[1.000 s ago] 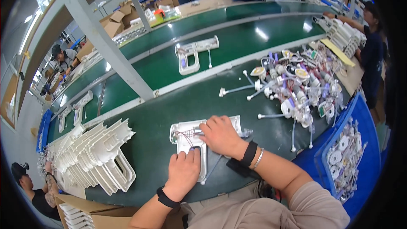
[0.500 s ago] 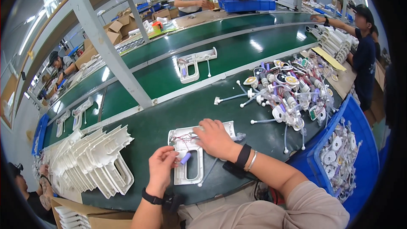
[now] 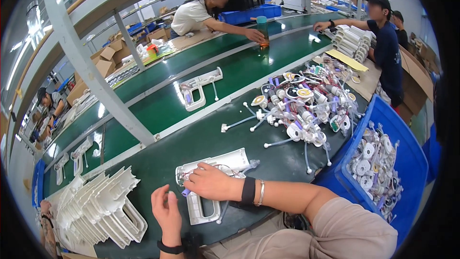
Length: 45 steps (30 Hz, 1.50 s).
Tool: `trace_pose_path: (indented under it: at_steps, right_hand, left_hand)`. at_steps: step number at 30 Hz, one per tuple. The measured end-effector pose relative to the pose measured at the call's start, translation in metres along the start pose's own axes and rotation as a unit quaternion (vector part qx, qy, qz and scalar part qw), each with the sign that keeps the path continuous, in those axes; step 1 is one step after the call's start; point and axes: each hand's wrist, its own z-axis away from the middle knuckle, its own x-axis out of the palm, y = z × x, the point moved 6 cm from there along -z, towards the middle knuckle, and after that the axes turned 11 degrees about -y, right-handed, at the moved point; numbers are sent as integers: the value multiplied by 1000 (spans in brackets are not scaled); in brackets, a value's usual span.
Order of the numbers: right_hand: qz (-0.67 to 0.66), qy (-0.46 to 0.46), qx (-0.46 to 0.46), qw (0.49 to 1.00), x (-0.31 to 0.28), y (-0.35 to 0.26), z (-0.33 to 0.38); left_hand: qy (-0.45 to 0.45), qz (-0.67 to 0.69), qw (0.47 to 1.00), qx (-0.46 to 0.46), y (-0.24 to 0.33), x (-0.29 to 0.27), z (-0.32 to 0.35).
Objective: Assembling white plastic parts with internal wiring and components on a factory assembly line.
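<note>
A white plastic half-shell with a handle loop lies open side up on the dark green work surface in front of me. Thin wires and a clear-ended part rest in its upper section. My right hand is over the shell's left part, its fingers bent down and closed at the wires; what they pinch is hidden. Just below those fingertips shows a purple cylinder. My left hand is raised beside the shell's left edge, fingers apart and holding nothing. A thin tube with a ball end lies beside the handle.
Stacked white half-shells stand on the left. A heap of wired pump-like assemblies lies to the right, near a blue bin holding more. A filled shell sits on the green belt. Across it, a person holds a bottle.
My left hand has come away from the purple cylinder to the left. My right hand has shifted left across the shell. The person opposite has reached over the belt with the bottle.
</note>
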Motion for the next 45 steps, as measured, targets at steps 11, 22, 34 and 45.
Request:
trace_pose_path:
  at_steps: [11, 22, 34, 45]
  right_hand:
    - [-139, -36, -37, 989, 13, -3, -8]
    - [139, 37, 500, 854, -307, 338, 189]
    - [72, 4, 822, 566, -324, 411, 515]
    - [105, -47, 828, 548, -351, 423, 522]
  left_hand:
    - [-96, -491, 843, 197, 35, 21, 22]
    - [-123, -276, 950, 82, 17, 19, 8]
    - [-202, -234, 950, 35, -25, 14, 1]
    - [-210, -218, 953, 16, -12, 23, -4]
